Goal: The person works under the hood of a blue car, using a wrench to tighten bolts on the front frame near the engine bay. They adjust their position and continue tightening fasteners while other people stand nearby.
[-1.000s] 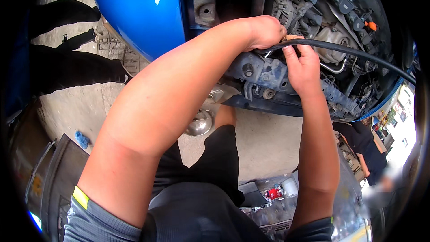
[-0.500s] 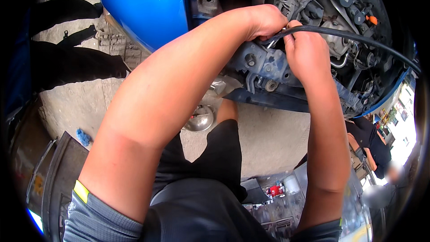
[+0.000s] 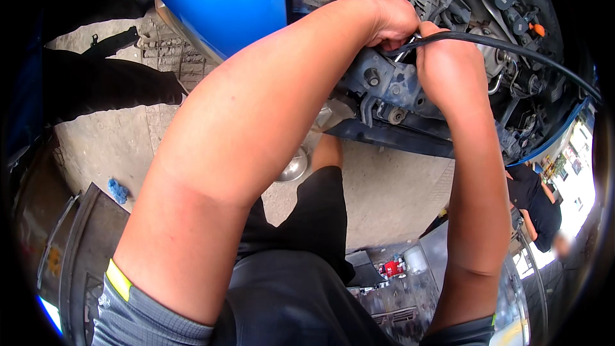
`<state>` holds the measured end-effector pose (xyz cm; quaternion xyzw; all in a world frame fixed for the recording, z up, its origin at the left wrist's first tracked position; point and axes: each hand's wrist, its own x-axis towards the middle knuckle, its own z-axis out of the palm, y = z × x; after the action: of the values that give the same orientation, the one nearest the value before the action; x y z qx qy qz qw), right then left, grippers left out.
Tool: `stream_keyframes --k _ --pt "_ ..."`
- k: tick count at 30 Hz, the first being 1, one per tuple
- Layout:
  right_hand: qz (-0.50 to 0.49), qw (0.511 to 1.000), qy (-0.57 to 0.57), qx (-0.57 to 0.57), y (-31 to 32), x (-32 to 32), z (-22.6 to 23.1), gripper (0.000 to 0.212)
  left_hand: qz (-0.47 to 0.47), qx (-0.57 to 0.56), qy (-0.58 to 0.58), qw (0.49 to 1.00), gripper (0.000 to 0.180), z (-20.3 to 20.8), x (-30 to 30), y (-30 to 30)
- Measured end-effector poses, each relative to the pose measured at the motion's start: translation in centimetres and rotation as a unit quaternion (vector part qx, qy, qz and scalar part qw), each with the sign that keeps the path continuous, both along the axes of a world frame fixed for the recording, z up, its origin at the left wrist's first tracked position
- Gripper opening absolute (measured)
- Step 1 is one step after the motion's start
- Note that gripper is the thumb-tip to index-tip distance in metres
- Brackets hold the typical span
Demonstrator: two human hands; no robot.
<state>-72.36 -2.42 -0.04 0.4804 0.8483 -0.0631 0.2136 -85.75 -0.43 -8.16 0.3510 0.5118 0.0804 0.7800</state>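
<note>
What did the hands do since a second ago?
The right hand has rolled, so more of its back shows and less of its fingers. The whole view has slid a little too. Nothing was clearly grabbed or let go. The left hand stays bunched close beside it, and the black hose still curves off to the right.

Black strip [image 3: 535, 55], bright blue panel [image 3: 221, 6]

The left hand [image 3: 398, 20] and right hand [image 3: 453, 67] crowd together at a black hose [image 3: 512, 49] over the metal crossbar [image 3: 392, 84] (I can't make out the grip); blue bodywork [image 3: 224, 9] curves left of it.
</note>
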Motion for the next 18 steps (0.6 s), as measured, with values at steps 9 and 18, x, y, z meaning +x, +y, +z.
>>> stream_keyframes --k 9,18 --pt "-0.253 0.849 0.402 -0.230 0.4 7.0 -3.4 0.025 -0.018 0.023 -0.019 0.999 0.030 -0.9 0.6 0.1" --pt "-0.285 0.821 0.354 -0.345 2.7 9.1 -5.7 0.027 -0.061 0.028 0.006 0.998 0.033 1.2 -0.5 0.2"
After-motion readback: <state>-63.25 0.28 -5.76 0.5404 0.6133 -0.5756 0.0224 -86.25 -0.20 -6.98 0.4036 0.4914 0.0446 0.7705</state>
